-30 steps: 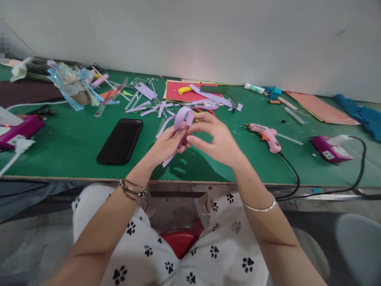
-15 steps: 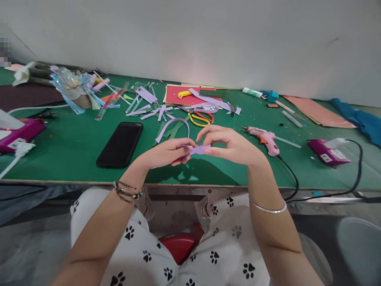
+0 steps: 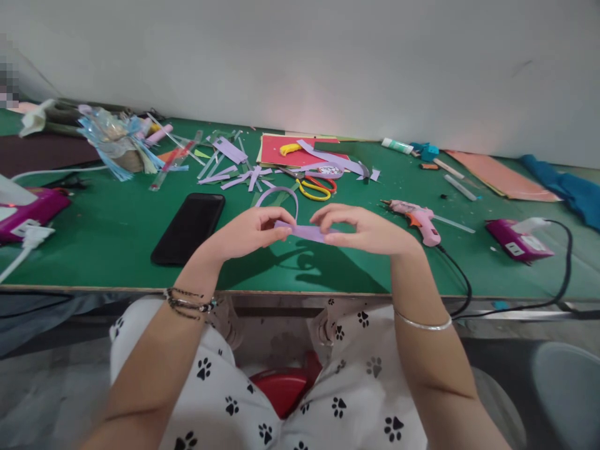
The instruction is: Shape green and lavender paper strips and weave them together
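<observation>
Between my hands, above the green table, a purple paper strip (image 3: 309,233) is stretched out flat. My left hand (image 3: 250,233) pinches its left end between thumb and fingers. The right end is pinched by my right hand (image 3: 363,231), its fingers curved over the paper. A narrow purple band (image 3: 277,189) arches up behind my left hand; where its lower ends go is hidden. Just beyond my hands lie scissors with yellow and red handles (image 3: 315,190), and a black phone (image 3: 188,229) is left of my left hand.
A pink glue gun (image 3: 419,219) with a cord rests right of my right hand. Purple paper scraps (image 3: 229,150) and a red sheet (image 3: 276,150) lie farther back. Purple power sockets (image 3: 518,239) stand at both sides, and the table's front edge (image 3: 304,292) is near my knees.
My left hand has shifted slightly left and turned, now pinching the strip's end from above. The strip between my hands shows more of its length. My right hand has barely moved.
</observation>
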### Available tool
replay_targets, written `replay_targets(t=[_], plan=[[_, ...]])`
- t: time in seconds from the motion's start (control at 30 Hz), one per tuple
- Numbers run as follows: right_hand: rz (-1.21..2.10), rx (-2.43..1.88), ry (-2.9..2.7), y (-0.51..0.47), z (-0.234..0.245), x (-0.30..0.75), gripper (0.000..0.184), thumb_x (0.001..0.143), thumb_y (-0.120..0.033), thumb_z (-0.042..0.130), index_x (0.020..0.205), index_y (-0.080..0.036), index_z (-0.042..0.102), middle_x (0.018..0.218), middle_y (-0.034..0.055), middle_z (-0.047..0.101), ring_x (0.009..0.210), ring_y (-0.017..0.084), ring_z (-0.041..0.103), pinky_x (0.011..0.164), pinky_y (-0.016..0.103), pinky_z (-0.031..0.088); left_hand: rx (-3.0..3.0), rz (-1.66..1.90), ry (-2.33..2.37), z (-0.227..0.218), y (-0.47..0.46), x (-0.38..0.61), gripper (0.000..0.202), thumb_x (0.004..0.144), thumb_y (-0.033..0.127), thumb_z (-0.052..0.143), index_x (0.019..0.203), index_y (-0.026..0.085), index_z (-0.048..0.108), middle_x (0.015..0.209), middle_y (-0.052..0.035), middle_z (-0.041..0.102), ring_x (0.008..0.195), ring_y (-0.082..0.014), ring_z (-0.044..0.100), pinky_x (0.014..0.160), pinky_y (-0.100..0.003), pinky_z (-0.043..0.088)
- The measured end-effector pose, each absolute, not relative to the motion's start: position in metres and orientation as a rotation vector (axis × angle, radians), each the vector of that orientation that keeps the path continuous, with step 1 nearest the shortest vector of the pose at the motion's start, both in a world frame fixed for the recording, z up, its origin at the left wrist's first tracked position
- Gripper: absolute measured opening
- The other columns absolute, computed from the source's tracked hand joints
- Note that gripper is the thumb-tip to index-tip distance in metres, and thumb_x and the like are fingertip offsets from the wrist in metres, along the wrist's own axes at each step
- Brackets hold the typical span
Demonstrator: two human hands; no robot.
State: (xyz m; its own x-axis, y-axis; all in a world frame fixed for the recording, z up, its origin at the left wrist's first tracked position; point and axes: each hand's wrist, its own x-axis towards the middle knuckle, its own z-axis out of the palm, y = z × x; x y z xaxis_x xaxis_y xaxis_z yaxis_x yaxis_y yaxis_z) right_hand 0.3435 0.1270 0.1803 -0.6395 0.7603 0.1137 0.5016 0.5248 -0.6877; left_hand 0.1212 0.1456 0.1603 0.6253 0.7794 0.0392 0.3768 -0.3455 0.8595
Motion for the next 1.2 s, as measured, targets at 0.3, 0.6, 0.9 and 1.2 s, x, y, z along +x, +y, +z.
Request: replay_targets(t=[0.3, 0.6, 0.9, 1.2], plan=[[1.025, -1.102, -2.322, 0.126, 0.173, 0.320, 0.021, 0.080, -0.032, 0.050, 0.069, -0.015, 0.053, 0.060, -0.0032, 0.050, 0.054, 0.007, 0.041, 0.051, 0.019, 0.034, 2.067, 0.572, 0.892, 0.160, 0.140, 0.130, 0.019, 0.076, 0.035, 0.051, 0.074, 0.017, 0.058, 0.051, 0.0065, 0.044, 0.044, -0.0054, 0.038, 0.042, -0.016, 0.029], [0.845, -1.078, -2.344, 0.126, 0.174, 0.326, 0.017, 0.081, -0.027, 0.046, 0.070, -0.016, 0.053, 0.067, -0.0005, 0.052, 0.061, 0.009, 0.045, 0.059, 0.022, 0.037, 1.912, 0.773, 0.949, 0.161, 0.144, 0.125, 0.017, 0.070, 0.032, 0.057, 0.074, 0.016, 0.057, 0.066, 0.0007, 0.057, 0.053, -0.0075, 0.049, 0.050, -0.018, 0.040], [0.864, -0.963, -2.403, 0.129, 0.170, 0.322, 0.017, 0.082, -0.028, 0.046, 0.071, -0.017, 0.050, 0.069, -0.0008, 0.051, 0.064, 0.010, 0.044, 0.062, 0.022, 0.036, 2.088, 0.649, 0.880, 0.155, 0.146, 0.128, 0.033, 0.071, 0.039, 0.057, 0.096, 0.017, 0.060, 0.091, -0.0032, 0.062, 0.071, -0.0124, 0.054, 0.062, -0.021, 0.044], [0.835, -1.059, -2.227, 0.128, 0.174, 0.331, 0.017, 0.082, -0.025, 0.046, 0.069, -0.016, 0.050, 0.061, -0.0032, 0.049, 0.054, 0.007, 0.039, 0.052, 0.020, 0.031, 1.938, 0.763, 1.045, 0.160, 0.147, 0.122, 0.023, 0.075, 0.037, 0.050, 0.073, 0.016, 0.058, 0.054, 0.0040, 0.049, 0.046, -0.0068, 0.040, 0.044, -0.017, 0.032]])
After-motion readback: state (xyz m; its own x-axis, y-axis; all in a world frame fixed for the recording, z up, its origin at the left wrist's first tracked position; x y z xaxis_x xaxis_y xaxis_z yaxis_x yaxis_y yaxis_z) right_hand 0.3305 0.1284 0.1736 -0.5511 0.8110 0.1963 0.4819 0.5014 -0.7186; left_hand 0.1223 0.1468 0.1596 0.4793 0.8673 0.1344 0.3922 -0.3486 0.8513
